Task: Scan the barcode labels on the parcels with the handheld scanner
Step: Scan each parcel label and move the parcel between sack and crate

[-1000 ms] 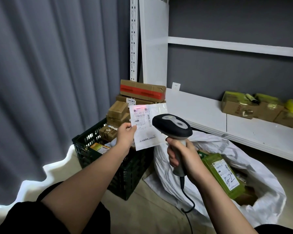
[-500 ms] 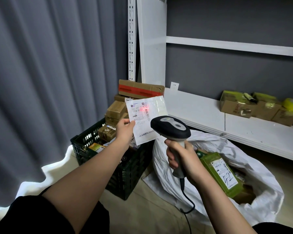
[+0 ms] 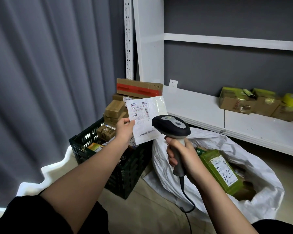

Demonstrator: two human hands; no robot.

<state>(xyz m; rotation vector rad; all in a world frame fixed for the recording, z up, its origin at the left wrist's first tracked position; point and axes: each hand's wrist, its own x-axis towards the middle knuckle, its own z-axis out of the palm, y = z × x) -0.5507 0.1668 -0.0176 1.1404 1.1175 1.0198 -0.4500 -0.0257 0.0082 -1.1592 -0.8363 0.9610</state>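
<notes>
left hand (image 3: 124, 128): pinched the left edge of the flat white parcel (image 3: 146, 119), thumb on the printed face, held up at about 11 o'clock of the scanner head.
right hand (image 3: 181, 157): fingers wrapped round the grip of the handheld scanner (image 3: 171, 126), nose aimed toward the parcel; whether the trigger was pressed could not be told.
change: half a second earlier a red scan spot sat on the barcode label (image 3: 139, 109); it was gone in the current frame. Parcel and scanner held nearly the same pose, just a slight shift in view.
meaning: likely the read on this parcel was finished or the trigger let go; no beep or screen to confirm, so a judgement only.
next: parcel probably went to a pile, and another would be picked.
crate (image 3: 85, 141): dark plastic, at 10 o'clock of the hands, stacked with brown boxes; a box with red tape (image 3: 139, 88) on top.
sack (image 3: 254, 191): white, open, at 4 o'clock of the right hand, a green parcel (image 3: 216, 169) with a handwritten label inside.
shelf (image 3: 210, 112): white, at 2 o'clock, carried more taped boxes (image 3: 237, 102) at its far end.
cable (image 3: 187, 200): ran down from the scanner grip toward the floor.
</notes>
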